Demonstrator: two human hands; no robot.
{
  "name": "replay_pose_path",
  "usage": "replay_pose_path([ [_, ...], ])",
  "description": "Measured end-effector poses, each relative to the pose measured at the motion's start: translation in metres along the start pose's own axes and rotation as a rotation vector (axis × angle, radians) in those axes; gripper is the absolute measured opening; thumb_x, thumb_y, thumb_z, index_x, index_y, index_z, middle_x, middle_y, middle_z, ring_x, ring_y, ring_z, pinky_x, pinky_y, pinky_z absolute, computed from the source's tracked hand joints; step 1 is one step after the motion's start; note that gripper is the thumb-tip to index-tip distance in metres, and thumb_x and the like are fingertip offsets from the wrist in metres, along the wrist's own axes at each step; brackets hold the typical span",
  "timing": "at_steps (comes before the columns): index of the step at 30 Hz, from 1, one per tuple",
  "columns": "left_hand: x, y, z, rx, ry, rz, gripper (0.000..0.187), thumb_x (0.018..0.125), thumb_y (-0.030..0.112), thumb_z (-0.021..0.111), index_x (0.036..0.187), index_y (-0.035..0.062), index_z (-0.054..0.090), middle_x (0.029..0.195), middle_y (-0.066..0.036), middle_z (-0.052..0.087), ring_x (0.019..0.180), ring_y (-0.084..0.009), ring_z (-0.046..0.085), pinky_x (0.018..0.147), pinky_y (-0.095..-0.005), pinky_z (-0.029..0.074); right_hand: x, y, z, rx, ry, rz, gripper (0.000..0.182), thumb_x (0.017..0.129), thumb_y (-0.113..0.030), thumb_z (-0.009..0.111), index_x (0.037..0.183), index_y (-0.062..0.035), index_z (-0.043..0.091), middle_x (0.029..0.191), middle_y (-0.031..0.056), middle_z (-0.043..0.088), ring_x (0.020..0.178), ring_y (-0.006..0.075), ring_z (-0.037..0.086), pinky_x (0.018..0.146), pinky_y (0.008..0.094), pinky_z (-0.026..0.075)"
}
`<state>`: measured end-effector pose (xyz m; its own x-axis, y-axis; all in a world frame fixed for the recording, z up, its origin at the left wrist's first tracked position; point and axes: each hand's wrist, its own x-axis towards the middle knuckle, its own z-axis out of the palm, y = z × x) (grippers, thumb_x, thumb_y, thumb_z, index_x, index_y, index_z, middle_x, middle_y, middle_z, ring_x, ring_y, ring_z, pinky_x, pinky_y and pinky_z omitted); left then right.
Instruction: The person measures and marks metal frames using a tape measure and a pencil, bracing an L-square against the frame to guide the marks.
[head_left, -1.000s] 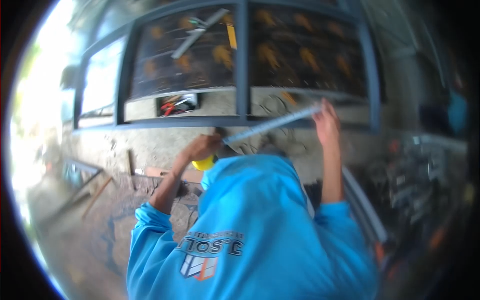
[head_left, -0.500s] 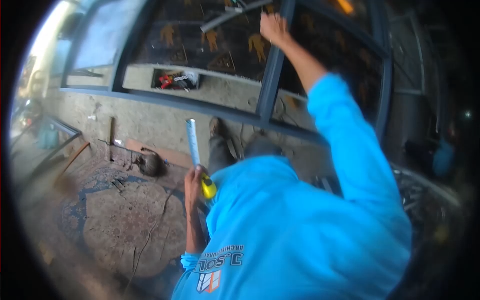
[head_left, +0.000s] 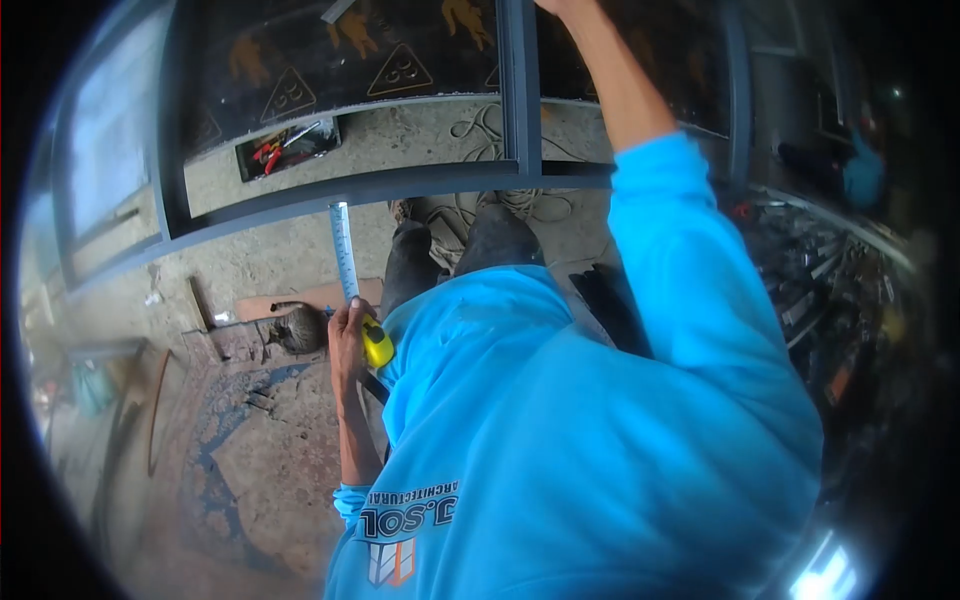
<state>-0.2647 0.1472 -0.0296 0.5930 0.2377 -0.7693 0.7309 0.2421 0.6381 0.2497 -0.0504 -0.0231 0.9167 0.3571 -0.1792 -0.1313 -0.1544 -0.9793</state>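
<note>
My left hand (head_left: 347, 328) is closed on a yellow tape measure (head_left: 378, 343). A short length of its blade (head_left: 344, 250) stands out past the fingers, and the blade's end is close to the lower bar of a grey metal frame (head_left: 400, 183). My right arm reaches up across the frame. Only the base of my right hand (head_left: 556, 5) shows at the top edge, close to the frame's upright bar (head_left: 521, 90); its fingers are cut off from view.
Behind the frame lie dark printed sheeting (head_left: 400, 70), a tool tray (head_left: 288, 148) and coiled cord (head_left: 482, 132). A curled animal resembling a cat (head_left: 298, 330) lies by a worn rug (head_left: 290, 460). Metal offcuts (head_left: 815, 275) are heaped at right, near a figure in blue (head_left: 862, 180).
My view has shifted, and the frame appears nearer and lower. My right hand has gone mostly out of the top edge. The tape measure stays in my left hand, its blade end now close to the bar.
</note>
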Motion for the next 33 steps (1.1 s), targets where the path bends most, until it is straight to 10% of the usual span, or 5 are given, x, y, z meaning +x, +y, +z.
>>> replay_pose_path([
  [5, 0.025, -0.006, 0.006, 0.189, -0.176, 0.048, 0.038, 0.098, 0.037, 0.048, 0.078, 0.0054, 0.057, 0.068, -0.003, 0.057, 0.062, -0.0103, 0.053, 0.059, -0.0254, 0.043, -0.161, -0.003, -0.045, -0.101, 0.299, -0.216, 0.025, 0.088, -0.019, 0.059, 0.102, 0.002, 0.059, 0.077, 0.0095, 0.065, 0.058, 0.0163, 0.062, 0.05, 0.0271, 0.048],
  [9, 0.041, -0.037, 0.021, 0.243, -0.288, 0.049, 0.038, 0.096, 0.037, 0.049, 0.082, 0.0036, 0.06, 0.07, -0.003, 0.058, 0.062, -0.0116, 0.056, 0.059, -0.0268, 0.044, -0.25, 0.025, -0.045, 0.223, 0.439, 0.126, 0.024, 0.087, -0.014, 0.061, 0.104, 0.0027, 0.059, 0.075, 0.0036, 0.062, 0.058, 0.0064, 0.056, 0.047, 0.0197, 0.042],
  [18, 0.015, -0.103, 0.086, 0.194, -0.278, -0.204, 0.038, 0.095, 0.036, 0.051, 0.08, 0.0036, 0.061, 0.07, -0.003, 0.058, 0.066, -0.0114, 0.056, 0.06, -0.0269, 0.043, -0.292, 0.073, -0.04, 0.12, -0.111, 0.024, 0.015, 0.081, -0.002, 0.053, 0.086, 0.0042, 0.065, 0.075, 0.0069, 0.064, 0.063, 0.0076, 0.056, 0.057, 0.0212, 0.045],
  [25, -0.018, -0.142, 0.115, 0.136, -0.103, -0.213, 0.036, 0.095, 0.036, 0.051, 0.081, 0.0034, 0.059, 0.072, -0.003, 0.057, 0.066, -0.0127, 0.054, 0.062, -0.0287, 0.043, -0.29, 0.096, -0.026, -0.082, 0.003, -0.493, 0.006, 0.067, 0.005, 0.052, 0.063, 0.0021, 0.054, 0.067, 0.0096, 0.061, 0.055, 0.0157, 0.057, 0.052, 0.0257, 0.047],
  [33, -0.024, -0.151, 0.122, 0.075, -0.117, -0.272, 0.038, 0.096, 0.037, 0.051, 0.082, 0.0032, 0.061, 0.072, -0.003, 0.057, 0.066, -0.0126, 0.055, 0.062, -0.0281, 0.043, -0.292, 0.096, -0.018, -0.212, 0.09, -0.541, 0.007, 0.06, 0.007, 0.054, 0.064, 0.0013, 0.053, 0.064, 0.0087, 0.058, 0.05, 0.0152, 0.054, 0.046, 0.0236, 0.044],
])
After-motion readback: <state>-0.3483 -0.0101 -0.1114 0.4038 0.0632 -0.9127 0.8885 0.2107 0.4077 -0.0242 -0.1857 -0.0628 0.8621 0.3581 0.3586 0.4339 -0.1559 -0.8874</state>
